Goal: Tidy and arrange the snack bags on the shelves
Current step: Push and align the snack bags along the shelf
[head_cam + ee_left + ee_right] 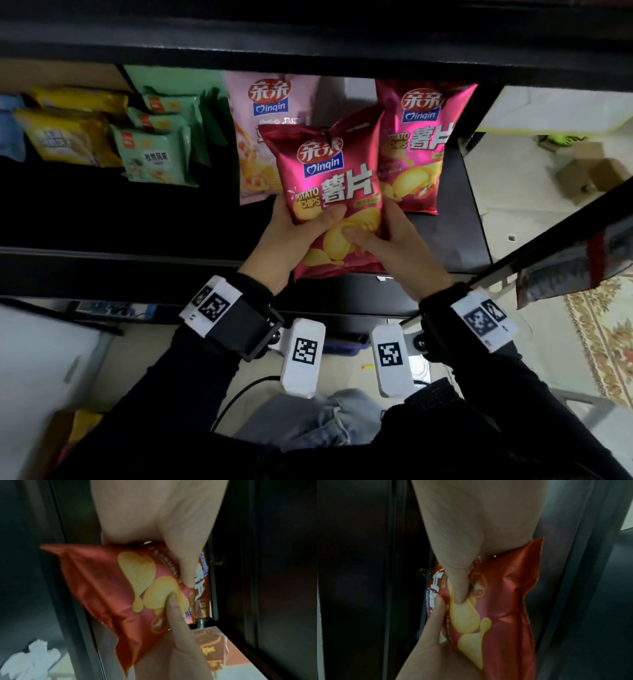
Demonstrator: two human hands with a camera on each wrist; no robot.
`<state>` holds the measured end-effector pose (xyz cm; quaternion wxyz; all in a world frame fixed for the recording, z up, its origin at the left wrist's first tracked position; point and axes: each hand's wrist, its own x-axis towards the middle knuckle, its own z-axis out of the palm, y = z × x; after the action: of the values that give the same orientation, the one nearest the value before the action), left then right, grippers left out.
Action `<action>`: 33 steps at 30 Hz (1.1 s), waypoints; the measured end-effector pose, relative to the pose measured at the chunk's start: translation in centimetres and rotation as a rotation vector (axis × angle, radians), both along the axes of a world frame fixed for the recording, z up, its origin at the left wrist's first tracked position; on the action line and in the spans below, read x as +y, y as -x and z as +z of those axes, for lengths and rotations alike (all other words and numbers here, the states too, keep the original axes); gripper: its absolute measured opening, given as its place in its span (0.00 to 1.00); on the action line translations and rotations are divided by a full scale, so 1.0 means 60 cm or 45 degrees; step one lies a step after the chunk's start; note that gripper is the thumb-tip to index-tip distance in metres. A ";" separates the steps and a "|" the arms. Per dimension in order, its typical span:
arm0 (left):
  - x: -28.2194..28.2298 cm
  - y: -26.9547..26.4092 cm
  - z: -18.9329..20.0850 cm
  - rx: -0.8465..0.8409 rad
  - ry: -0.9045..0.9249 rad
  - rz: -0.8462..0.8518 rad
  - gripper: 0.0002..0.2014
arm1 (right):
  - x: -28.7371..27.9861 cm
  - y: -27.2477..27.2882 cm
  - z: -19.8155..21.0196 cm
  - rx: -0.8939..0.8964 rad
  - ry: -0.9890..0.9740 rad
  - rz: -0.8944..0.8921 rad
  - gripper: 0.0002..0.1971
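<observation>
- Magenta chip bag [334, 195] is held over the front part of the black shelf [137, 219], long axis running front to back, printed face up, its crimped top pointing at the shelf's back and its bottom seam overhanging the front edge.
- Far left of that bag, yellow packets [65, 137] lie in a stack on the shelf, with green packets [156, 156] overlapping just beside them.
- Nearer on the left, a pale pink chip bag [263, 137] lies flat, its right side covered by the held bag.
- Left hand [294, 236] grips the held bag's lower left edge, thumb curled onto the printed chips and fingers hidden beneath.
- Right hand [394, 240] grips the lower right edge the same way, its thumb nearly meeting the left thumb on the front.
- To the right, a second magenta chip bag [421, 147] lies flat on the shelf, top toward the back, partly under the held bag's upper right corner.
</observation>
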<state>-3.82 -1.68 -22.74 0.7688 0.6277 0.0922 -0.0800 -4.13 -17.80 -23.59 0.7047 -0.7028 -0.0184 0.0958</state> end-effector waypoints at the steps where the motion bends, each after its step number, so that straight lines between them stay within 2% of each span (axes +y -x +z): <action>1: 0.005 -0.003 -0.002 -0.026 -0.021 0.059 0.31 | 0.006 -0.006 -0.002 -0.031 0.029 0.015 0.26; 4: 0.029 -0.010 -0.006 -0.120 -0.057 0.267 0.24 | 0.021 -0.028 -0.016 -0.091 0.047 0.065 0.29; 9: 0.109 -0.018 -0.006 -0.174 0.037 0.783 0.25 | 0.021 -0.053 -0.067 -0.084 0.301 0.092 0.15; 12: 0.166 -0.022 -0.004 -0.196 0.044 0.974 0.24 | 0.014 -0.053 -0.087 -0.081 0.454 0.113 0.12; 15: 0.205 -0.034 -0.009 -0.129 -0.016 1.045 0.29 | 0.013 -0.051 -0.089 -0.099 0.475 0.116 0.12; 20: 0.223 -0.047 -0.037 0.119 -0.131 0.993 0.42 | 0.011 -0.049 -0.084 -0.104 0.447 0.106 0.12; 22: 0.221 -0.045 -0.046 0.135 -0.168 0.964 0.47 | 0.006 -0.047 -0.083 -0.096 0.430 0.100 0.12; 25: 0.224 -0.046 -0.058 0.103 -0.215 0.976 0.50 | 0.003 -0.046 -0.085 -0.096 0.393 0.087 0.12; 26: 0.225 -0.047 -0.058 0.106 -0.279 1.002 0.51 | 0.003 -0.046 -0.085 -0.094 0.389 0.084 0.12; 30: 0.225 -0.047 -0.047 0.177 -0.819 1.186 0.53 | 0.004 -0.046 -0.088 -0.089 0.363 0.071 0.13; 33: 0.206 -0.047 -0.031 -0.067 -0.896 1.313 0.45 | 0.006 -0.044 -0.087 -0.090 0.361 0.067 0.13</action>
<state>-1.02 10.68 -24.59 0.4577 0.7199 0.3851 0.3520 -1.46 -17.46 -28.82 0.5944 -0.7976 -0.0479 0.0911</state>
